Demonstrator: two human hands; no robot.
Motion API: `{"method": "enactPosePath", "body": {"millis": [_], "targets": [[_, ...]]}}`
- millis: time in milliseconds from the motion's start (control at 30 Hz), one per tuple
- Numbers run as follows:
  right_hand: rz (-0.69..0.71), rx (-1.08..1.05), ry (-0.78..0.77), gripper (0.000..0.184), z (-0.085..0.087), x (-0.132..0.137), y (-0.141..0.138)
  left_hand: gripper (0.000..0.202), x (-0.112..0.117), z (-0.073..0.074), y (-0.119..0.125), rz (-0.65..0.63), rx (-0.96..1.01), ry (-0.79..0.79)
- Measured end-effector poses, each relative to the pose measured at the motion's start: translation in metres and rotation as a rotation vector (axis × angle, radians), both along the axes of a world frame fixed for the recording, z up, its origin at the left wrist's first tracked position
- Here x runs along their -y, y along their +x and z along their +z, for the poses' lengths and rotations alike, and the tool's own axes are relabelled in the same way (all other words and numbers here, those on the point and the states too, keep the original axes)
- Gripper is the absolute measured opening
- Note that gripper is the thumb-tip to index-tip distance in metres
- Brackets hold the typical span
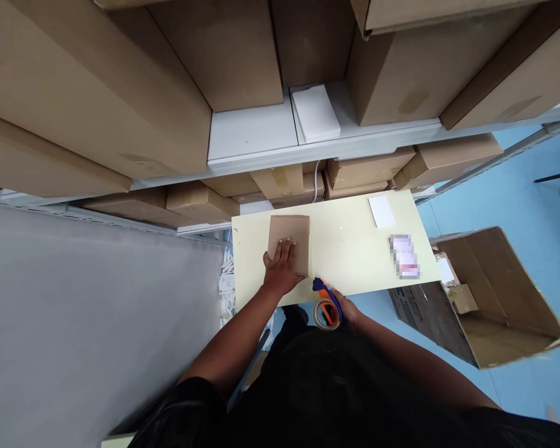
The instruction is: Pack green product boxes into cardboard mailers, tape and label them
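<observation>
A small flat cardboard box (301, 233) lies on the left part of the pale yellow table (340, 249). My left hand (281, 269) rests on its lower half, palm down with the fingers spread. At the table's near edge my right hand (348, 308) is closed around a tape dispenser (325, 292), orange and dark blue, with a roll of tape in it. The dispenser's head points up and left, close to the box's near right corner and apart from it. Part of my right hand's grip is hidden behind the dispenser.
A white paper stack (381, 211) and a blurred-out purplish item (404, 256) lie on the table's right side. A large open carton (504, 305) stands on the floor to the right. Shelves (256, 140) with cardboard boxes run behind the table; a grey wall (98, 298) stands left.
</observation>
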State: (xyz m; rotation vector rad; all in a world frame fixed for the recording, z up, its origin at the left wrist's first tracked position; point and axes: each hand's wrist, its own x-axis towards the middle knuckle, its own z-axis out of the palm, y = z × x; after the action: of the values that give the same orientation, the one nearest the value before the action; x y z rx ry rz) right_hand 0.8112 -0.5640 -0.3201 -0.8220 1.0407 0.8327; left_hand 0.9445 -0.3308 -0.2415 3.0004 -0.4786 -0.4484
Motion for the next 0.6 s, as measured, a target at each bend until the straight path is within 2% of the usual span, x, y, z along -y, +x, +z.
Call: {"method": "enactPosePath", "body": {"millis": [167, 333, 467, 600], "targets": [[-0.016, -0.02, -0.059, 0.059, 0.006, 0.017, -0.017, 0.104, 0.006, 0.001, -0.001, 0.025, -0.003, -0.002], [0.037, -0.07, -0.075, 0.063, 0.017, 0.032, -0.038, 0.105, 0.015, 0.006, 0.001, 0.106, -0.026, 0.03], [0.279, 0.032, -0.152, 0.058, 0.024, 0.018, -0.014, 0.109, 0.013, 0.011, 0.002, 0.078, -0.071, 0.016], [0.405, 0.062, -0.12, 0.049, 0.022, -0.012, 0.029, 0.091, 0.009, 0.015, 0.002, 0.062, -0.067, -0.01]]}}
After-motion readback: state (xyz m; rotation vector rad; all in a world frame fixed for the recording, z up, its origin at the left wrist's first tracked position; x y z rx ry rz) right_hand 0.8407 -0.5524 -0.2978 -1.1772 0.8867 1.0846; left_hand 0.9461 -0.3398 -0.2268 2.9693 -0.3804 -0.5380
